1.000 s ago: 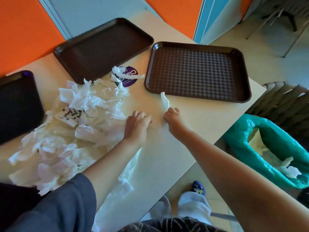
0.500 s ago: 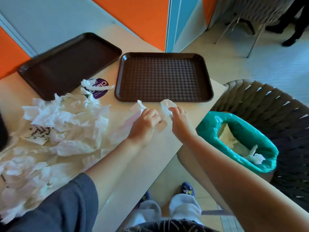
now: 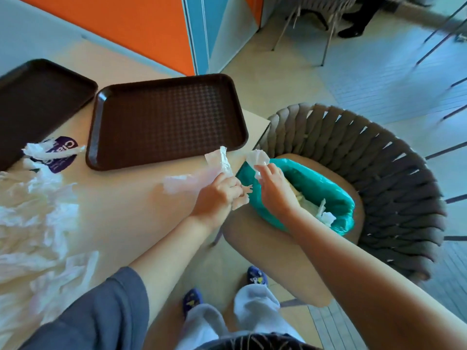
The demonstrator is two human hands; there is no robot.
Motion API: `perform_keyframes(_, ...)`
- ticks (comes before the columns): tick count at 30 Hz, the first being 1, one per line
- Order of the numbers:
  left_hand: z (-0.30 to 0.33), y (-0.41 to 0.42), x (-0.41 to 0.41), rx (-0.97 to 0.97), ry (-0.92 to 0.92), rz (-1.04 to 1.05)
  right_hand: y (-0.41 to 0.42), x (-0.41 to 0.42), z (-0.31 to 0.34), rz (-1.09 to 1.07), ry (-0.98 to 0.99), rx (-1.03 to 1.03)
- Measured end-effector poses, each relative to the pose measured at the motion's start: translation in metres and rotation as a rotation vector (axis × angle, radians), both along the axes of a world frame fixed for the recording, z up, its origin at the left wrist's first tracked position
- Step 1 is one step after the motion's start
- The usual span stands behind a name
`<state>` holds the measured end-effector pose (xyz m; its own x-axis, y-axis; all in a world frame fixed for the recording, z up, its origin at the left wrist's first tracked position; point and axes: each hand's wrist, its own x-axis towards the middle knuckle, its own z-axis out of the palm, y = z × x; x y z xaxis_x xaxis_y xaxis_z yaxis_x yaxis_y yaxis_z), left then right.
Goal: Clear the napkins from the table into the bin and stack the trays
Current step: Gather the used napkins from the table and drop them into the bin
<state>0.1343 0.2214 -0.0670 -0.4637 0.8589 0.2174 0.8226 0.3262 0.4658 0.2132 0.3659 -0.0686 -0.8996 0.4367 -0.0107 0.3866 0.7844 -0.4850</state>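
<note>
Your left hand (image 3: 219,192) and right hand (image 3: 274,188) each pinch a napkin scrap (image 3: 257,157) at the teal-lined bin (image 3: 341,198); release over it next, then return for the pile (image 3: 32,218) beside the tray (image 3: 166,122).

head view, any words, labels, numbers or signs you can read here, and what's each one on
"Cla": large white letters on the purple round sticker on the table, partly covered by a torn napkin; the rest of the word is hidden.
Smaller white print lower on the same sticker: too blurred to read.
Pattern on the blue slippers: small pictures, no readable text.
</note>
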Motion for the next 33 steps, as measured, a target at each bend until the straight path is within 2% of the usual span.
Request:
perform_keyframes(3, -0.007, 0.03, 0.009, 0.011, -0.041, 0.0, 0.028, 0.017, -0.007, -0.021, -0.025, 0.008)
perform_keyframes(7, -0.016, 0.072, 0.025, 0.025, 0.007, -0.101, 0.061, 0.039, -0.023, -0.047, -0.067, 0.01)
perform_keyframes(10, -0.027, 0.1, 0.036, 0.012, -0.026, -0.14, 0.082, 0.057, -0.037, -0.062, -0.137, 0.046)
perform_keyframes(15, -0.054, 0.143, 0.061, -0.04, -0.06, -0.213, 0.11, 0.093, -0.061, -0.123, -0.24, -0.023)
perform_keyframes(20, -0.078, 0.172, 0.085, -0.038, -0.205, -0.276, 0.13, 0.119, -0.087, -0.221, -0.349, -0.072)
perform_keyframes(23, -0.084, 0.183, 0.092, -0.091, -0.331, -0.258, 0.137, 0.126, -0.096, -0.281, -0.392, -0.114)
perform_keyframes(26, -0.088, 0.183, 0.089, -0.158, -0.364, -0.215, 0.143, 0.129, -0.101, -0.298, -0.452, -0.176)
perform_keyframes(28, -0.085, 0.178, 0.082, -0.063, -0.297, -0.144, 0.145, 0.13, -0.1, -0.295, -0.499, -0.245)
perform_keyframes(30, -0.081, 0.169, 0.071, 0.015, -0.124, -0.006, 0.147, 0.129, -0.097, -0.286, -0.528, -0.304)
perform_keyframes(31, -0.081, 0.165, 0.063, -0.023, -0.045, 0.071, 0.149, 0.129, -0.095, -0.282, -0.53, -0.305)
perform_keyframes(33, -0.081, 0.157, 0.048, -0.281, 0.025, 0.205, 0.149, 0.127, -0.095, -0.258, -0.529, -0.239)
